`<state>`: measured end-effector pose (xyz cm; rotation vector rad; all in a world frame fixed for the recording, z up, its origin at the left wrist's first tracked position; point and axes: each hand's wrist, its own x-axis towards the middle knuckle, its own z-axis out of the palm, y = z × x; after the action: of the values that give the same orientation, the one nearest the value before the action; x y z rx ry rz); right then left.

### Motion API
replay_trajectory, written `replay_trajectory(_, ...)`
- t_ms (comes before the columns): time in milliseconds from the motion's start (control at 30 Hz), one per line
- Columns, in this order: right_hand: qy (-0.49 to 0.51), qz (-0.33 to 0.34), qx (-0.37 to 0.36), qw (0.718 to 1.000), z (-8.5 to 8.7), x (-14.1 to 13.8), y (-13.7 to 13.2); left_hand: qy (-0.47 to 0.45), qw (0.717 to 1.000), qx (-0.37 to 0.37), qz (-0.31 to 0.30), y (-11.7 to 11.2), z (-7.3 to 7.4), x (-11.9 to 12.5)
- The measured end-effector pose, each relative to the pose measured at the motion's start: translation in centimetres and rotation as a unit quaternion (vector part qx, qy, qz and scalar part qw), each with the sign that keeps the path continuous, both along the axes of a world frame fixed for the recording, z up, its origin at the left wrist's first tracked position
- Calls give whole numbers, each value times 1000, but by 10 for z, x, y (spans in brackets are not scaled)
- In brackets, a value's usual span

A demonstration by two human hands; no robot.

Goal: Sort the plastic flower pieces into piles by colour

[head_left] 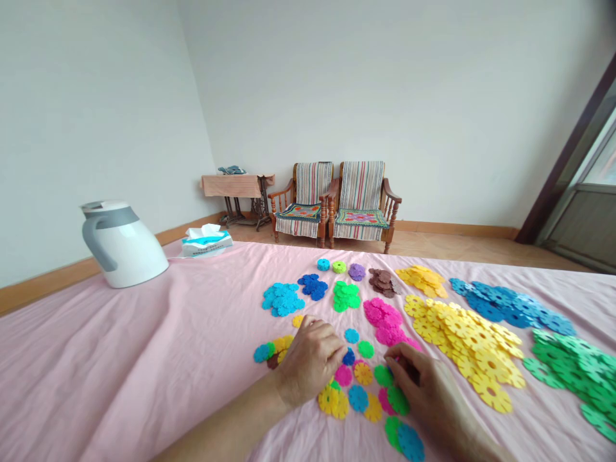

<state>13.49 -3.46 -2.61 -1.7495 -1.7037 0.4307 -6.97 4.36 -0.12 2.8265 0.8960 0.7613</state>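
Note:
My left hand (310,362) rests knuckles-up on the pink cloth (144,359), its fingers curled down onto a scatter of mixed plastic snowflake discs (359,385). Its fingertips touch a dark blue disc (349,357). My right hand (423,382) lies just right of it, fingers bent and pinching at a pink disc (393,364). What either hand holds under the fingers is hidden. Sorted piles lie beyond: light blue (282,298), dark blue (312,286), green (346,296), pink (385,317), brown (382,282) and a big yellow heap (462,333).
A white electric kettle (120,244) and a tissue pack (206,241) stand at the table's far left. Large blue (510,305) and green (572,369) disc heaps fill the right side. Two wooden chairs (337,205) and a small table (238,189) stand by the far wall.

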Motion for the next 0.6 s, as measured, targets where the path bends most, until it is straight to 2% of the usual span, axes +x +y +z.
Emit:
replay_trajectory(133, -8, 0, 0, 1000, 5, -1, -2, -82, 991, 27, 100, 23, 5, -16)
replay_trajectory(267, -8, 2, -5, 1000, 3, 0, -1, -147, 967, 34, 207, 60, 10, -57)
replay_trajectory(400, 1, 12, -9, 1000, -5, 4, 1, -175, 939, 34, 295, 90, 3, -99)
replay_trajectory(500, -6, 14, -8, 1000, -7, 5, 3, -179, 925, 19, 336, 101, -5, -117)
replay_trajectory(600, -17, 8, -4, 1000, -6, 5, 4, -185, 917, 43, 350, 105, -9, -123)
